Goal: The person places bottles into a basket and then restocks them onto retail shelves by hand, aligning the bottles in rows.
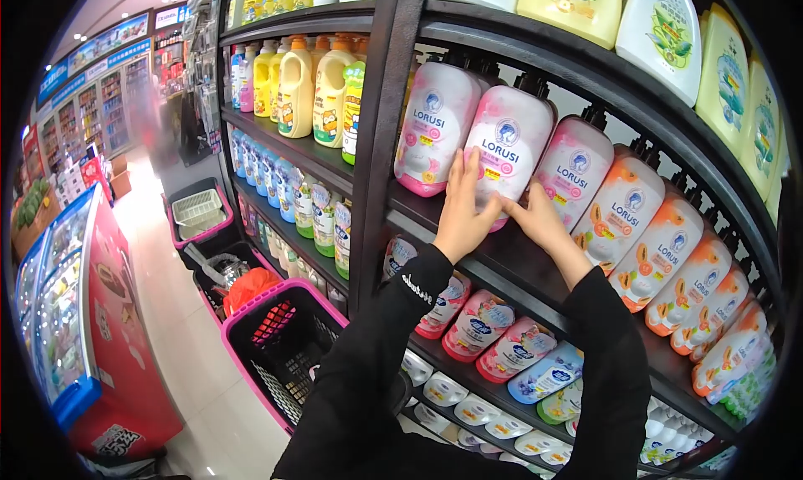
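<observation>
The left hand (458,211) and right hand (542,219) hold the pink bottle (506,133) low down, near the shelf's (514,247) front edge; a hard tug could tip it off.

Left sleeve (355,363): black, long, dark cloth, reaching the wrist.
Left cuff (431,271): black; small white script-like lettering (420,288), too small to read.
Right sleeve (617,350): matching black, plain on visible side, wrist exposed beyond its end.
Left hand (465,208): bare.
Right hand (545,221): bare.
Torso (435,462): black garment, lower edge of view.
</observation>
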The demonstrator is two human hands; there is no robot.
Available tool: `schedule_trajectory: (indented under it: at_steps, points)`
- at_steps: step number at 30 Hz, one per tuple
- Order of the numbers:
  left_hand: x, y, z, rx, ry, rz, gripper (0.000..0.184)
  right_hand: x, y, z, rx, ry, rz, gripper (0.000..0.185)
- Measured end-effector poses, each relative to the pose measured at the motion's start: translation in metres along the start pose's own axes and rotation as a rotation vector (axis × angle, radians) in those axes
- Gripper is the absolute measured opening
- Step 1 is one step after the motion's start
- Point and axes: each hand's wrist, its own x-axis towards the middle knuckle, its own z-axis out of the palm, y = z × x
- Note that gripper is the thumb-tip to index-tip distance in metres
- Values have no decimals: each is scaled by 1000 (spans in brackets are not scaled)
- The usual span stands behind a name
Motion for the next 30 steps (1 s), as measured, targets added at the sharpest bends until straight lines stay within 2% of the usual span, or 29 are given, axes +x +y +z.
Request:
schedule_trajectory:
  at_steps: [2,4,5,6,8,10,12,14,15,16,18,19,20,22,23,24,26,27,28,30]
  points:
    - [-11,6,-6,19,9,80,67,-6,-4,0,71,-49,17,61]
    - [-26,16,-19,12,-28,63,68,-23,-16,-1,131,-68,13,63]
    - [-33,21,-26,20,-38,82,67,-31,-24,-4,-15,-80,-14,68]
    - [-41,26,-33,27,-49,100,65,-43,-36,-4,-15,-89,-8,68]
    - [-61,33,-47,-70,-137,53,60,-70,-59,-5,-379,-23,5,70]
    - [-74,48,-69,-204,-242,121,46,-91,-76,-2,-397,-37,-92,68]
    - [-93,57,-88,-330,-401,38,34,-112,-96,3,-532,-20,-162,55]
    - [-109,59,-103,-384,-528,2,25,-132,-113,10,-533,-55,-134,43]
    - [-119,60,-107,-404,-519,14,21,-143,-111,13,-546,-83,-156,38]
    - [-124,59,-112,-466,-601,-1,23,-156,-109,16,-555,-114,-176,32]
    - [-145,58,-115,-618,-735,-149,25,-187,-101,23,-486,-215,-76,30]
    - [-157,57,-115,-597,-814,-151,28,-202,-100,26,-457,-281,49,30]
    - [-165,56,-117,-597,-986,-233,33,-216,-100,30,-423,-354,169,31]
    - [-205,49,-111,-527,-1070,-139,40,-250,-89,41,-377,-470,274,33]
    - [-230,41,-110,-550,-1180,-160,47,-269,-84,48,-366,-556,356,36]
    - [-253,38,-112,-548,-1188,-211,47,-291,-80,57,-329,-585,370,36]
    - [-288,36,-119,-412,-1577,-251,49,-337,-74,72,-333,-815,444,41]
    - [-302,39,-125,-421,-1582,-268,49,-363,-72,81,-298,-882,502,45]
    - [-316,42,-129,-344,-1629,-329,50,-385,-73,91,-291,-887,511,45]
    - [-338,44,-136,-274,-1690,-376,51,-425,-84,110,-189,-813,693,46]
